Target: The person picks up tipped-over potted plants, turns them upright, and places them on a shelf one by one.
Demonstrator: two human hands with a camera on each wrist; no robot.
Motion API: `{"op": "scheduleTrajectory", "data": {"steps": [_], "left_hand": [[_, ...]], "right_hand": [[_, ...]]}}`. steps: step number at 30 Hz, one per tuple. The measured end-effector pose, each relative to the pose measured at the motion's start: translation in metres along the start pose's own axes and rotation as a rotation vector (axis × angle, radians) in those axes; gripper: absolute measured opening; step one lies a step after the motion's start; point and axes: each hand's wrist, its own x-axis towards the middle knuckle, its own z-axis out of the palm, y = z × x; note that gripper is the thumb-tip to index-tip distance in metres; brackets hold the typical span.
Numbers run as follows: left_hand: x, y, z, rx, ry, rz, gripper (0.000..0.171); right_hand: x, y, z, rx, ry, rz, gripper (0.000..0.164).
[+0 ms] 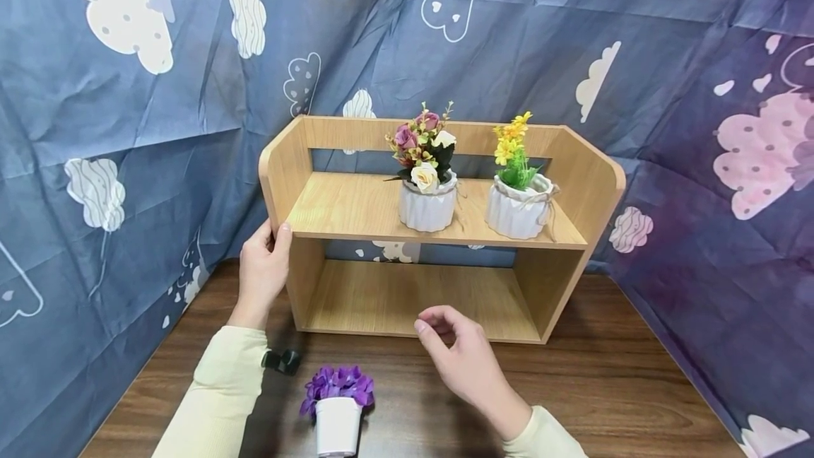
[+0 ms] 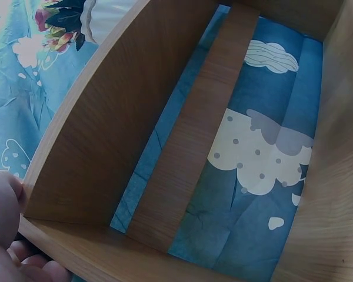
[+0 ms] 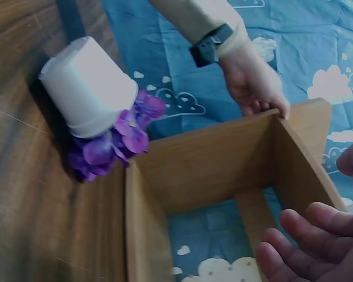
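A two-tier wooden shelf (image 1: 346, 207) stands on the table. My left hand (image 1: 263, 267) grips its left side panel at the height of the upper board, thumb on the front and fingers round the outer side. In front of the lower tier my right hand (image 1: 467, 359) hovers, fingers loosely curled, holding nothing. The upper board carries a white pot of pink and cream roses (image 1: 427, 207) and a white pot of yellow flowers (image 1: 518, 210). Nearer me, a white pot with purple flowers (image 1: 338, 426) is on the table, between my forearms.
The dark wood table (image 1: 636, 373) runs along the front and right of the shelf. Blue cloth (image 1: 191, 112) with cloud prints hangs behind and on both sides. A black strap (image 3: 209, 44) is on the left wrist.
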Motion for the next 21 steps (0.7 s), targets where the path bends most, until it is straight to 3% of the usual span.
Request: {"op": "scheduleTrajectory", "data": {"steps": [6,15,21], "left_hand": [[0.000,-0.001,0.000,0.007,0.007,0.009,0.042],[-0.003,-0.002,-0.001,0.023,-0.001,0.005,0.043],[-0.002,0.000,0.000,0.018,0.004,0.019,0.042]], "right_hand": [[-0.013,0.010,0.011,0.003,-0.046,0.016,0.015],[-0.031,0.028,0.025,-0.078,-0.198,0.018,0.030],[-0.038,0.034,0.032,-0.064,-0.224,0.011,0.033]]}}
